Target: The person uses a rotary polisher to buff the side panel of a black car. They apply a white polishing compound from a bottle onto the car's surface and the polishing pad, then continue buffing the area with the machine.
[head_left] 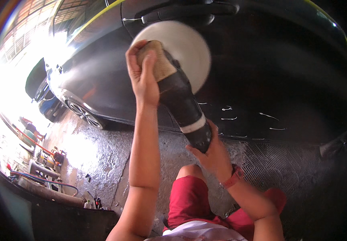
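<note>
A black power polisher (177,92) lies slanted across the middle, its round whitish pad (195,52) flat against a dark car door (270,68). The pad's edge is blurred. My left hand (143,74) is closed round the tan-covered head of the polisher. Lower down, my right hand (215,154), with a red watch on the wrist, grips the rear end of its body, below a white band. Several thin white streaks of paste (229,118) mark the lower door to the right of the polisher. A door handle (177,14) sits just above the pad.
Below the car runs a wet grey floor (113,154), with a patterned mat (278,164) at right. A car wheel (85,114) shows at left. Hoses and equipment (47,168) stand along the left side, near a dark surface (73,219) at lower left.
</note>
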Available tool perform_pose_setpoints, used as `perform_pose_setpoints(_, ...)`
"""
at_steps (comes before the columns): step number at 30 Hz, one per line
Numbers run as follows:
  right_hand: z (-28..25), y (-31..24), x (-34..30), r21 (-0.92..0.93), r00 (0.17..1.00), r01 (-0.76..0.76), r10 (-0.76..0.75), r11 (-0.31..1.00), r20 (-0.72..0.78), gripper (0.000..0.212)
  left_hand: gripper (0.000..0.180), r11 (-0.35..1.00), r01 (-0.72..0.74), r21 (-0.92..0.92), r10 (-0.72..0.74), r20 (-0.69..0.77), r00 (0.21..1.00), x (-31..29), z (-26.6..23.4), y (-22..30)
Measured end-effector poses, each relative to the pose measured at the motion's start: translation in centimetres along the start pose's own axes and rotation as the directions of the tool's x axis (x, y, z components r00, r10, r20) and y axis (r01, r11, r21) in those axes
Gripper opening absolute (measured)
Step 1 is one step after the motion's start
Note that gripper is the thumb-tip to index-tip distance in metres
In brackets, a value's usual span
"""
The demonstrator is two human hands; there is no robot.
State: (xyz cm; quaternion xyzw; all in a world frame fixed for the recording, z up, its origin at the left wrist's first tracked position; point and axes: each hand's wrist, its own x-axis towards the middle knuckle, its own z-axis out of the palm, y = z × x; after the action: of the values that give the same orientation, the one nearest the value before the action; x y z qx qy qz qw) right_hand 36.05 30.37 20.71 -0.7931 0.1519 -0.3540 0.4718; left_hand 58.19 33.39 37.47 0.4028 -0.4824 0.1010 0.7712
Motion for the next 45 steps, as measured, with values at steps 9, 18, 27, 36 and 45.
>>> perform_pose_setpoints(9, 1.8, 4.1, -6.1, 0.324, 0.958, -0.111, 0.188, 0.939, -0.218, 0.098, 0.038, 1.000, 0.012, -0.026, 0.000, 0.435, 0.901, -5.2, 9.5, 0.1)
perform_pose_setpoints(18, 2.0, 0.8, 0.6, 0.052, 0.996, 0.083, -0.081, 0.995, -0.043, 0.097, 0.032, 0.998, -0.043, 0.038, 0.042, 0.022, 0.999, 0.3, -0.2, 0.9)
perform_pose_setpoints(27, 1.3, -0.8, 10.8, -0.156, 0.971, 0.206, -0.182, 0.966, 0.154, 0.093, 0.033, 0.997, -0.078, 0.000, 0.074, -0.322, 0.944, 5.5, -6.3, 0.3)
perform_pose_setpoints(36, 2.2, -1.2, 4.7, -0.175, 0.973, -0.005, 0.045, 0.984, 0.226, 0.100, 0.036, 0.994, 0.106, 0.041, -0.089, -0.307, 0.948, 0.0, -8.3, -0.3)
perform_pose_setpoints(45, 0.4, 6.3, -3.9, -0.055, 0.998, -0.052, 0.053, 0.997, 0.015, 0.094, 0.035, 0.996, 0.023, 0.084, -0.018, -0.067, 0.998, -8.8, -0.3, -1.5)
